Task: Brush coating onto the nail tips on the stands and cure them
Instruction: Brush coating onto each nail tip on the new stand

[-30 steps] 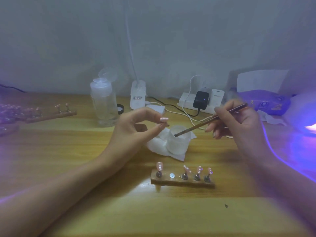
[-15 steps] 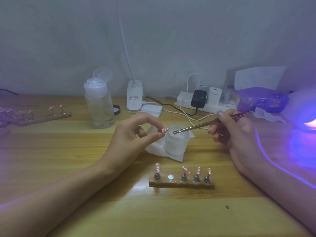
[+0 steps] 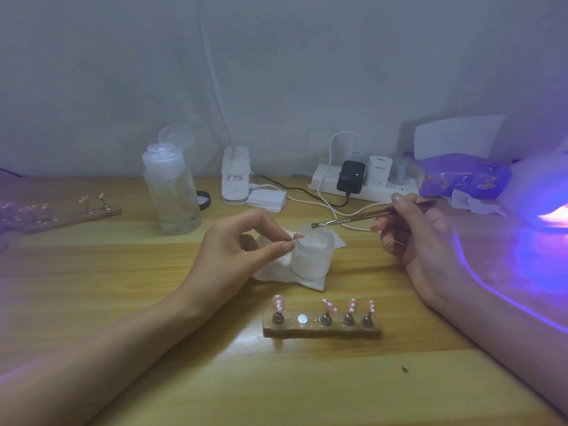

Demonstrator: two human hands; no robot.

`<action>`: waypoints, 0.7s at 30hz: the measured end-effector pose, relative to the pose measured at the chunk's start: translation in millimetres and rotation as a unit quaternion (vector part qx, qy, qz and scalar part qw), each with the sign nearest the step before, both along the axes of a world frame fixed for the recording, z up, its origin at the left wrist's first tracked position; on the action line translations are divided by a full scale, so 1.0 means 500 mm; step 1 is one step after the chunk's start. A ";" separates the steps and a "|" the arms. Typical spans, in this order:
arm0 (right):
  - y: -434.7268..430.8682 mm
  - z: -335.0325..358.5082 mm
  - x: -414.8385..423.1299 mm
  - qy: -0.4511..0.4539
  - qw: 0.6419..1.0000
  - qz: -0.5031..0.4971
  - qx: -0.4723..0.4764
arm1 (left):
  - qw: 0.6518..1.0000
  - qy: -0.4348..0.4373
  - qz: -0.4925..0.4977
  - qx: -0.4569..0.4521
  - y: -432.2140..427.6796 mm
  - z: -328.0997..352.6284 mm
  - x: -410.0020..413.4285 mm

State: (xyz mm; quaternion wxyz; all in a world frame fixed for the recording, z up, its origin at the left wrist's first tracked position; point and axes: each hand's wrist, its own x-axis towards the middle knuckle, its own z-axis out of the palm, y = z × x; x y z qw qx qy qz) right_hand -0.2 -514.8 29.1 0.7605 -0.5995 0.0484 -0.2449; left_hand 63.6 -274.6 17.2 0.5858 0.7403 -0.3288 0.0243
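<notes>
My left hand (image 3: 242,244) pinches a small stand with a pink nail tip (image 3: 298,236) between thumb and fingers, just left of the frosted jar (image 3: 312,256). In my right hand (image 3: 421,238) I grip a thin brush (image 3: 353,218), whose bristle end hovers over the jar's rim. Nearer to me lies a wooden holder (image 3: 321,329) with several pink nail tips upright on metal stands and one bare silver socket (image 3: 302,318). At the far right a curing lamp (image 3: 544,195) glows violet.
A white tissue (image 3: 276,272) lies under the jar. A clear pump bottle (image 3: 172,192) stands at the back left, a second wooden holder (image 3: 70,215) with nail tips farther left. Power strip (image 3: 362,182) with cables, a white device (image 3: 235,176) and a purple tissue pack (image 3: 461,176) line the wall.
My right hand has moved the brush tip left and down to the jar's rim. My left hand, still pinching the nail tip, has stayed beside the jar.
</notes>
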 end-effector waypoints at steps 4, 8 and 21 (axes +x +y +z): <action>0.006 0.002 0.000 -0.016 1.000 0.024 -0.008 | 1.000 0.002 0.005 0.004 -0.001 -0.001 0.000; 0.006 0.000 0.001 -0.014 0.998 0.051 -0.026 | 1.000 -0.014 0.008 0.011 0.000 0.001 -0.002; 0.003 -0.005 0.005 -0.009 0.997 0.052 -0.048 | 0.999 -0.032 0.002 0.018 0.001 -0.004 0.002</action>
